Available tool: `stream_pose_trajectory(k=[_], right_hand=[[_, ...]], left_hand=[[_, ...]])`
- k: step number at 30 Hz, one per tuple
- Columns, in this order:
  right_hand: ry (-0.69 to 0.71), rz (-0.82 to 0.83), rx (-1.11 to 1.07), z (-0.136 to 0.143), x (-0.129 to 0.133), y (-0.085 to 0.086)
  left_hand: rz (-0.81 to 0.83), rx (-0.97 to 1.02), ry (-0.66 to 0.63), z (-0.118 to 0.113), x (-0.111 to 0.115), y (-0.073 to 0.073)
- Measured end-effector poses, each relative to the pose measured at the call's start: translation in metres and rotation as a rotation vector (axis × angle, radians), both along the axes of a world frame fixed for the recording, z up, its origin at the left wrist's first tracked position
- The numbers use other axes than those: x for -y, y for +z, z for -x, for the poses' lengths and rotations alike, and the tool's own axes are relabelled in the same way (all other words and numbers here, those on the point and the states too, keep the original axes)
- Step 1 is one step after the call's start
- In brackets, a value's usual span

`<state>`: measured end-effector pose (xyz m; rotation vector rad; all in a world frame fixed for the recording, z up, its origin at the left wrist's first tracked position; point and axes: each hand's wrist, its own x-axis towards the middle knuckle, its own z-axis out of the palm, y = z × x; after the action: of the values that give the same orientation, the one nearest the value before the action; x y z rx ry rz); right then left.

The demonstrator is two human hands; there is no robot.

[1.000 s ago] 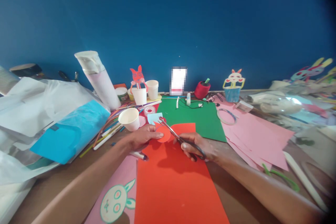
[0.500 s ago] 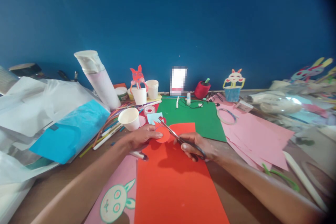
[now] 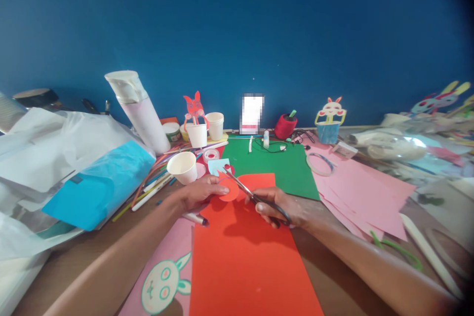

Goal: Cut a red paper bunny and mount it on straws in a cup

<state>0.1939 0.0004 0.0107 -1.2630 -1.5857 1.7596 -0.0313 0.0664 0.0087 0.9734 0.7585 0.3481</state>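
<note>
Between the thumb and fingers of my left hand [image 3: 200, 192] is a rounded orange paper cutout [image 3: 230, 190] with pointed bits at its top. My right hand [image 3: 274, 205] grips black-handled scissors [image 3: 242, 187], their blades pointing up and left across the cutout's right edge. Whether the blades are parted is hard to tell. Beneath both hands lies a large orange sheet [image 3: 252, 261] with a piece cut away at its top left. A pink sheet [image 3: 148, 276] beside it carries a bunny face cutout [image 3: 161, 286] outlined in green.
A white paper cup [image 3: 182, 168] stands just beyond my left hand, near scattered markers [image 3: 151, 192]. Behind are a green sheet [image 3: 274, 168] and a red animal figure [image 3: 194, 108] in a cup. Pink sheets [image 3: 366, 192] lie right; a blue packet [image 3: 103, 182] lies left.
Almost nothing differs. The orange cutout has shifted very slightly left in my left hand, while the scissors stay in nearly the same place.
</note>
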Motion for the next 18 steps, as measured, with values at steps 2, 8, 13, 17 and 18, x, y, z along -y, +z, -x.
stream_pose_trajectory(k=[2, 8, 13, 17, 18], right_hand=[[-0.009, 0.000, 0.003, 0.000, 0.000, 0.000], [-0.023, -0.002, 0.018, 0.002, 0.002, 0.002], [-0.040, 0.029, 0.002, 0.004, 0.002, 0.009], [-0.043, 0.050, -0.001, 0.005, 0.001, 0.013], [-0.042, 0.054, 0.004, 0.004, 0.001, 0.013]], left_hand=[[-0.008, 0.006, -0.002, 0.000, 0.000, -0.002], [-0.012, 0.003, -0.006, 0.002, -0.002, -0.005], [-0.025, -0.010, -0.013, 0.001, -0.001, -0.001], [-0.021, -0.085, -0.010, 0.001, 0.002, 0.005], [-0.016, -0.099, -0.007, 0.001, 0.002, 0.006]])
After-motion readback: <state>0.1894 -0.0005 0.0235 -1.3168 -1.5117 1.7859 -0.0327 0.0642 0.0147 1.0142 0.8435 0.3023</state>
